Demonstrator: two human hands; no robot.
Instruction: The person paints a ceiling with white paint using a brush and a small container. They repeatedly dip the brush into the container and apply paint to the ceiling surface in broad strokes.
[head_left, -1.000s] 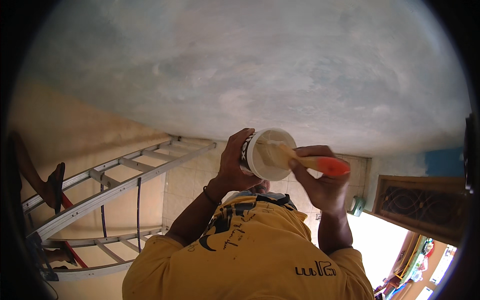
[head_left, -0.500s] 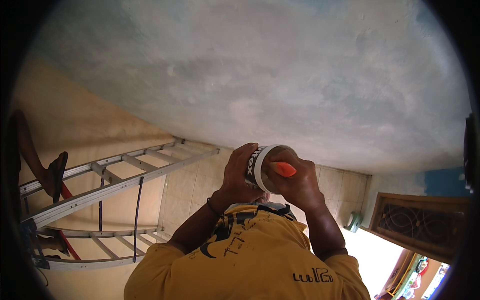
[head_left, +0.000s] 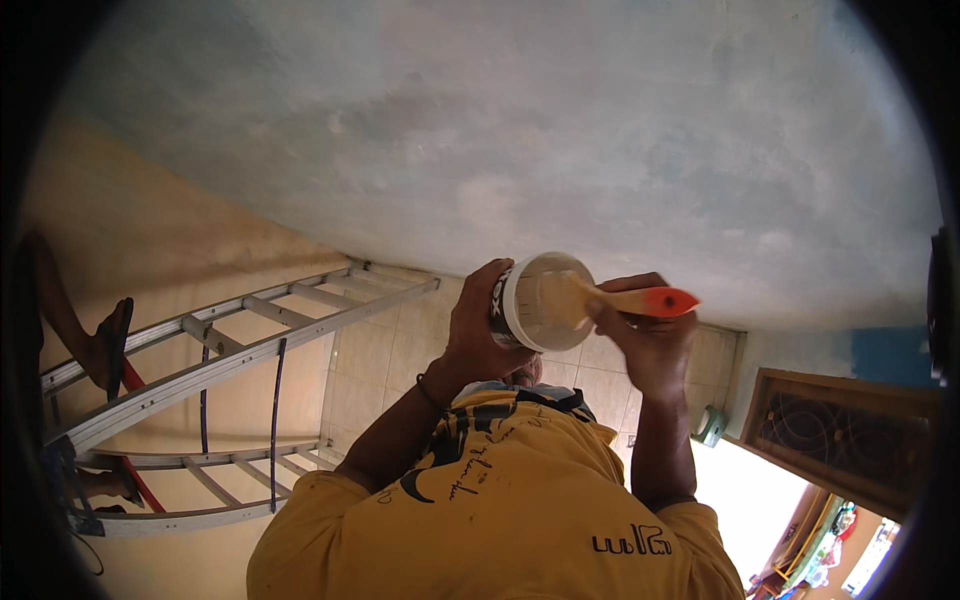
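My left hand (head_left: 478, 325) is wrapped round the side of a small white paint tub (head_left: 512, 308) with a dark label, its open mouth tilted toward the camera. In my right hand (head_left: 655, 345) is a paintbrush (head_left: 625, 301) with a light handle and an orange-red end. The brush's pale bristles lie at the tub's mouth, over its right rim; whether they touch the inside wall I cannot tell. A patchy grey-blue wall (head_left: 480, 120) spreads above both hands.
An aluminium ladder (head_left: 200, 385) leans at the left, with another person's sandalled foot (head_left: 108, 350) on it. Beige tiles (head_left: 375, 360) lie behind my arms. At the right are a dark framed panel (head_left: 840, 430), a bright doorway (head_left: 745, 510) and a small green object (head_left: 712, 427).
My right hand has moved right, drawing the brush partly out of the tub, so its handle and bristles now show. The left hand keeps holding the tub, which is tilted a little differently.
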